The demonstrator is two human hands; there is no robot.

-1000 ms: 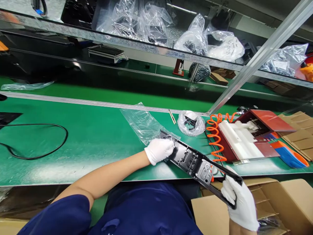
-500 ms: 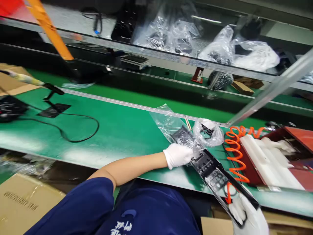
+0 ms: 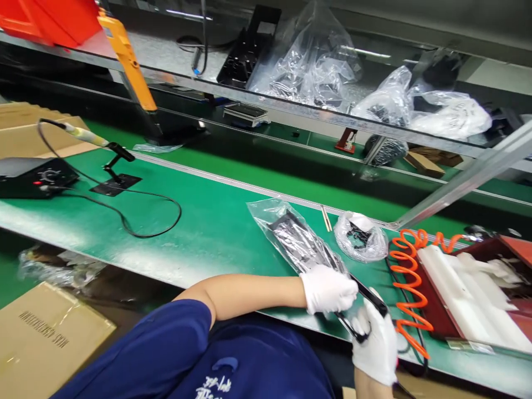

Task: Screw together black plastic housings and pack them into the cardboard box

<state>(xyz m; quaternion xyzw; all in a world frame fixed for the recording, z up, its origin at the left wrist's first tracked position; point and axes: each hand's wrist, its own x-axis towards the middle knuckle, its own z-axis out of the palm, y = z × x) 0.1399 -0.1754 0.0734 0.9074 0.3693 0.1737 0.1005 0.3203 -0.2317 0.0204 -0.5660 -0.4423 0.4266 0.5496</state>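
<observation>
At the near edge of the green table point(image 3: 199, 221), the right hand point(image 3: 374, 343) in a white glove gripped the near end of a long black plastic part point(image 3: 366, 299). Just beside it, the left hand point(image 3: 328, 289), also gloved, was closed on the open end of a clear plastic bag point(image 3: 286, 233). Most of the black part lay inside the bag, flat on the table. A little farther in sat a small bag of black pieces point(image 3: 361, 237), next to an orange coiled hose point(image 3: 409, 288). Toward the far left corner lay a black cable point(image 3: 137, 230) and a soldering iron stand point(image 3: 114, 172).
</observation>
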